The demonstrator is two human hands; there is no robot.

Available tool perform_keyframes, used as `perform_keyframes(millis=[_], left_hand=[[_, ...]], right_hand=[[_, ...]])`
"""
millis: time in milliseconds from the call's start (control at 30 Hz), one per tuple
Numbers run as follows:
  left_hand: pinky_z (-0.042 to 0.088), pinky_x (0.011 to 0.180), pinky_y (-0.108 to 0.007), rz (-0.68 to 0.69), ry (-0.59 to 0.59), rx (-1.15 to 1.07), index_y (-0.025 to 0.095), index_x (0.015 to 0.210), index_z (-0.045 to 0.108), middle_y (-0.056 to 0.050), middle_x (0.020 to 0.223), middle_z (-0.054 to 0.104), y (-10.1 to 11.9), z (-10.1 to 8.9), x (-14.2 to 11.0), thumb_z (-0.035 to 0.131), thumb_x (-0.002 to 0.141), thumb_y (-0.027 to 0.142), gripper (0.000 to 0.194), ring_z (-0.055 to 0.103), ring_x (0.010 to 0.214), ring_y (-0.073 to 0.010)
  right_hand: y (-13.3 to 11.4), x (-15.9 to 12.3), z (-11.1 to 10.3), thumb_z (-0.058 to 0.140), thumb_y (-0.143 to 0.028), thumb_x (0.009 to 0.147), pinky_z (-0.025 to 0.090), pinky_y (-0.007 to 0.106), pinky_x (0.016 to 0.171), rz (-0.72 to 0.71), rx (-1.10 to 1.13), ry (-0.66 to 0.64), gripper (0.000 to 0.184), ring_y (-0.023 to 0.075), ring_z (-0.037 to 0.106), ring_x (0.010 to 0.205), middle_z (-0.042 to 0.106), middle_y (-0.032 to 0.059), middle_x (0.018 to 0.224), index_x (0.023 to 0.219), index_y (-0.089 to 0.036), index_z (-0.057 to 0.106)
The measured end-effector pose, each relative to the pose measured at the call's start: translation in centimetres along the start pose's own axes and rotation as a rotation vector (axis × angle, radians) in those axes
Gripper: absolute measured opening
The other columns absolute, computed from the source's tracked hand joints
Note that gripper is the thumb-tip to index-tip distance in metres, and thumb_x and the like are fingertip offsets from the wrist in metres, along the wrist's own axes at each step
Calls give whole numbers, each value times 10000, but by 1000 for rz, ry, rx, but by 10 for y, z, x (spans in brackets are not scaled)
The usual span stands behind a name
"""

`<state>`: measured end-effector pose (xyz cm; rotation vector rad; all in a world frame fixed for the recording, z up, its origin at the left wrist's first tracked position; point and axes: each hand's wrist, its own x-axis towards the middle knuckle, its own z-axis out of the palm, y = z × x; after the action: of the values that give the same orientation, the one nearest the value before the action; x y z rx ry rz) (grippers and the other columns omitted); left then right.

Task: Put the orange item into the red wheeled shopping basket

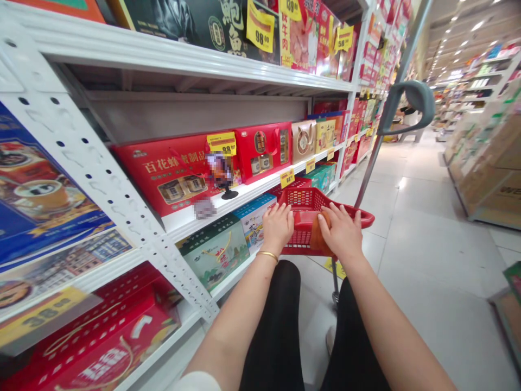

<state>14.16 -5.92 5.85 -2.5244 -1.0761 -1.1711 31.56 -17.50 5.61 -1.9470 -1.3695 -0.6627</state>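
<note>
My right hand (341, 234) is nearer the orange packet (319, 239), which lies just left of it, long axis upright, inside the near edge of the red basket (303, 241). My left hand (277, 228) rests further off, its fingers (280, 213) spread over the basket; whether either hand grips, I cannot tell.

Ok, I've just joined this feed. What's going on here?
A person stands in a supermarket aisle with both bare hands on a red plastic mesh shopping basket. The left hand, a gold bangle on its wrist, lies over the rim. The right hand rests beside an orange-brown item in the basket. Red gift boxes line white perforated metal shelving alongside.
</note>
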Motion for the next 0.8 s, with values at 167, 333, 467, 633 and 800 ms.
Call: perform_keyframes(millis=[167, 333, 467, 633, 800], left_hand=[[427, 1212, -513, 43, -24, -12, 202, 1376, 737, -83, 1451, 720, 8, 12, 9, 415, 1142, 361, 429, 625, 1419, -290], [437, 1208, -505, 51, -31, -36, 175, 1359, 744, -105, 1423, 734, 7, 28, 22, 391, 1150, 337, 440, 609, 1442, -290], [439, 1210, -481, 48, -41, -60, 163, 1336, 754, -107, 1386, 756, 3, 36, 25, 376, 1158, 335, 451, 613, 1439, -276], [415, 1229, -475, 12, -48, -69, 182, 1342, 753, -99, 1402, 750, -14, 27, 23, 368, 1159, 346, 457, 576, 1477, -263], [404, 1245, -484, 11, -133, -76, 249, 1392, 723, -60, 1480, 703, -43, 11, 27, 320, 1161, 342, 473, 575, 1476, -229]], right_hand=[[26, 16, -7, 359, -433, 1106, 328, 552, 1210, 28, -67, -57, 521, 337, 617, 1362, 714, 177, 1428, 1373, -161, 714], [54, 37, -8, 320, -446, 1106, 278, 560, 1166, 61, -147, -160, 522, 309, 718, 1072, 820, 145, 1111, 1220, -202, 768], [71, 42, -7, 320, -482, 1103, 305, 528, 1137, 74, -177, -200, 546, 294, 727, 1005, 827, 132, 1041, 1216, -216, 784], [54, 28, -13, 369, -506, 1095, 415, 395, 922, 2, -176, -119, 539, 280, 724, 905, 810, 132, 899, 1043, -200, 810], [22, 7, -16, 434, -532, 1083, 399, 365, 795, -53, -175, -25, 495, 265, 716, 831, 797, 115, 875, 1055, -191, 792]])
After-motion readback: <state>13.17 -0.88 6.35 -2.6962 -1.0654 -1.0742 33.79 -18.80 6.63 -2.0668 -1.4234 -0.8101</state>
